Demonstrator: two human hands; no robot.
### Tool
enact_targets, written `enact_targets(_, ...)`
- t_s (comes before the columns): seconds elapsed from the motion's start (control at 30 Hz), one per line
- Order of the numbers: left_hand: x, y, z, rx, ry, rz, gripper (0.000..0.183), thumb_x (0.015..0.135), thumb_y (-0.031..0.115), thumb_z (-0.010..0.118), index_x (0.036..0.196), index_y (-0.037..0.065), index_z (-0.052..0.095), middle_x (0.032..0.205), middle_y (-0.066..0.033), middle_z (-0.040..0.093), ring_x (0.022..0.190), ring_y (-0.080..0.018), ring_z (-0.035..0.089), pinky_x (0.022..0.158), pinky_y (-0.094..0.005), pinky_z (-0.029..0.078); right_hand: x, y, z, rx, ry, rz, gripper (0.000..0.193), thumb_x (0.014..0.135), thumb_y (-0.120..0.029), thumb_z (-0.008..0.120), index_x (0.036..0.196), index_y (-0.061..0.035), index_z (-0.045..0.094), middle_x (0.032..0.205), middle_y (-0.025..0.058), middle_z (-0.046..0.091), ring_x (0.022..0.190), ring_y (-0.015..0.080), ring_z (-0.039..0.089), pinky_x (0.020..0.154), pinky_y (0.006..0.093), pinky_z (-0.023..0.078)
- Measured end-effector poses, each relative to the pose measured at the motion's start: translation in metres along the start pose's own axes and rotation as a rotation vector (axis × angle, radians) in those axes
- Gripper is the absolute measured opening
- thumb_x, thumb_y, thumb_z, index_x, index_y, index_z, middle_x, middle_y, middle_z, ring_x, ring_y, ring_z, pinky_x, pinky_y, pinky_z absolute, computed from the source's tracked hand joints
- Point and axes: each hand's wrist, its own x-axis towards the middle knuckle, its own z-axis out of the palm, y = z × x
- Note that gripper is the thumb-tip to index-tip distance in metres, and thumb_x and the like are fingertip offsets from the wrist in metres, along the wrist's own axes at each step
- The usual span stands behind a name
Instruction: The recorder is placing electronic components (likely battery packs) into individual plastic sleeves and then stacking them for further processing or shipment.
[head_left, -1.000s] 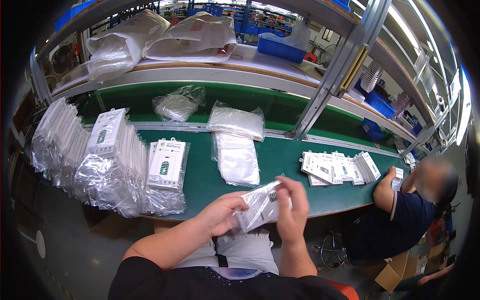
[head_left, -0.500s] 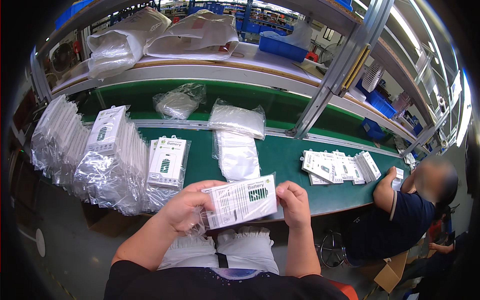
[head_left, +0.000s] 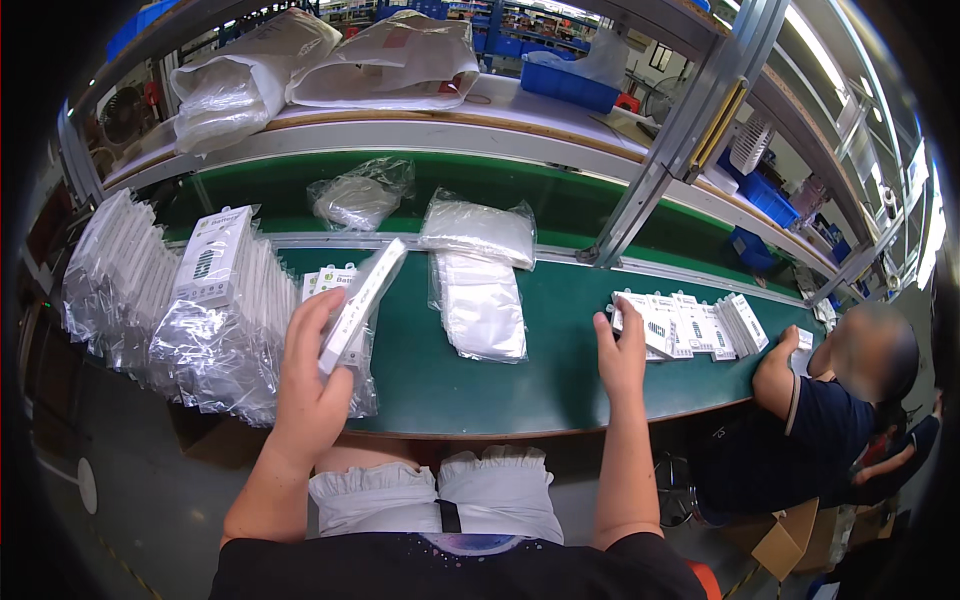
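My left hand [head_left: 312,385] grips a thin white battery box [head_left: 362,305], turned up on its narrow edge above the nearest short pile of bagged boxes [head_left: 325,281]. Taller stacks of boxes in clear bags [head_left: 215,262] stand to its left. Over on the right, my right hand [head_left: 622,355] reaches to the near left end of a row of white battery boxes [head_left: 690,325]. Its thumb and fingers are apart beside the first box; whether they touch it I cannot tell. Between the hands lie flat clear plastic bags [head_left: 480,310], with a folded bundle on top.
A crumpled clear bag [head_left: 362,200] lies behind the green table [head_left: 560,350]. A metal post [head_left: 665,150] rises at the back right. The shelf above holds large white sacks [head_left: 385,65] and a blue bin [head_left: 568,85]. A co-worker [head_left: 840,400] sits at the right.
The bagged box, held before me in both hands, has moved left in my left hand and turned on edge. My right hand has let go and moved right to the row of boxes.
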Motion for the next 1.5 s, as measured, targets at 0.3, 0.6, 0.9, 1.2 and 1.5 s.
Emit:
enact_targets(0.3,-0.018,-0.017,0.004,0.723,-0.197,-0.082,0.052,0.075,0.007,0.050,0.126,-0.002,0.044,0.138,-0.0206,0.033,0.134,-0.0394,0.022,0.110,-0.0484,0.016,-0.053,-0.013,0.008,-0.556,-0.230,-0.308,0.055,0.078,-0.029,0.067,0.120,0.0010,0.050,0.115,0.0166,0.052,0.106,0.0311,0.048,0.089,0.0428,0.035)
enact_targets(0.6,-0.006,0.007,0.060,0.218,-0.324,0.257,0.018,0.079,0.003,0.057,0.096,0.001,0.062,0.113,-0.0125,0.056,0.116,-0.0346,0.046,0.097,-0.0427,0.036,-0.019,0.013,-0.015,-0.491,-0.100,-0.283,0.059,0.075,-0.029,0.069,0.124,-0.0037,0.049,0.129,0.0211,0.044,0.122,0.0391,0.039,0.101,0.0471,0.029)
enact_targets(0.9,0.000,-0.045,0.112,0.289,-0.316,0.233,0.031,0.076,0.001,0.059,0.107,0.005,0.061,0.115,-0.0112,0.055,0.111,-0.0313,0.048,0.094,-0.0414,0.037,-0.031,-0.007,-0.042,-0.596,-0.397,-0.203,0.070,0.068,-0.032,0.074,0.127,-0.0041,0.049,0.127,0.0195,0.048,0.116,0.0357,0.044,0.098,0.0461,0.033)
enact_targets(1.2,0.013,-0.061,0.128,0.374,-0.279,0.333,0.016,0.072,0.000,0.058,0.082,0.009,0.066,0.086,-0.0033,0.059,0.087,-0.0223,0.054,0.081,-0.0369,0.039,-0.027,0.006,-0.042,-0.294,-0.637,-0.162,0.085,0.055,-0.024,0.082,0.128,-0.0020,0.046,0.124,0.0264,0.049,0.118,0.0401,0.044,0.100,0.0395,0.037)
enact_targets(1.5,0.015,-0.045,0.131,0.119,-0.208,0.214,0.015,0.080,0.001,0.056,0.094,0.000,0.062,0.089,-0.0123,0.054,0.087,-0.0311,0.053,0.079,-0.0389,0.045,-0.037,0.000,-0.033,0.672,-0.278,0.276,0.074,0.067,-0.031,0.075,0.126,0.0001,0.043,0.091,0.0130,0.055,0.078,0.0218,0.058,0.069,0.0323,0.049)
